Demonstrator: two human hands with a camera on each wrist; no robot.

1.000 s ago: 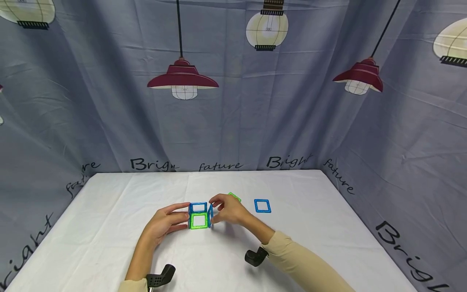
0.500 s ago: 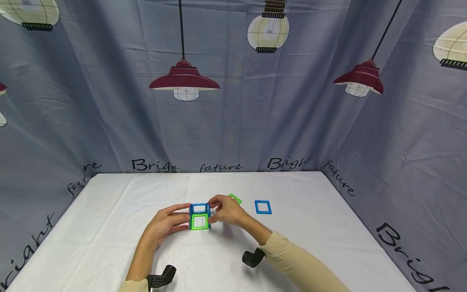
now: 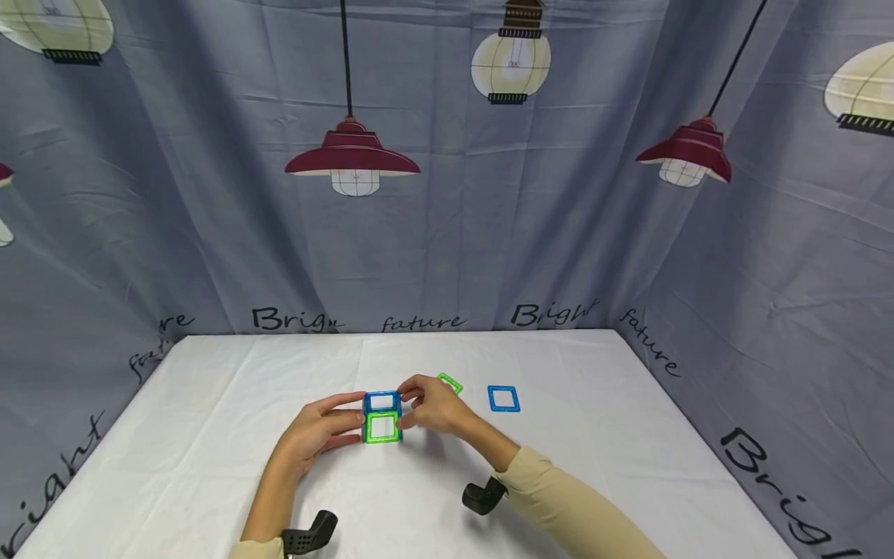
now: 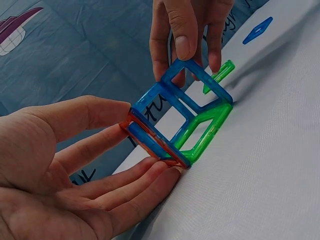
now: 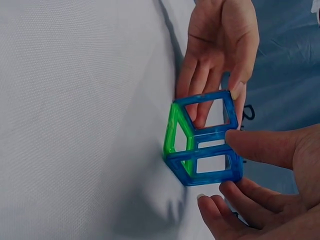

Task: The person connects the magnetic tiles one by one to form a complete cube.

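A small structure of square magnetic tiles stands on the table: a green tile point(image 3: 382, 439) lies flat as its base, with blue tiles upright on the left, back point(image 3: 382, 408) and right. My left hand point(image 3: 310, 431) steadies the left blue tile point(image 4: 159, 137), thumb at its top corner and the other fingertips low along its outer side. On the opposite side, my right hand point(image 3: 436, 405) pinches the right blue tile point(image 5: 205, 178) between thumb and fingers at its upper edge. The right tile stands against the green base.
A loose green tile point(image 3: 452, 380) lies behind my right hand, partly hidden by it. Farther right, a loose blue square tile point(image 3: 492, 399) lies flat on the white table point(image 3: 594, 442). A grey-blue curtain point(image 3: 447, 248) hangs behind.
My right hand has moved slightly left, bringing the right blue tile from a slant, apart at its top, to upright against the structure. My left hand stays in place.
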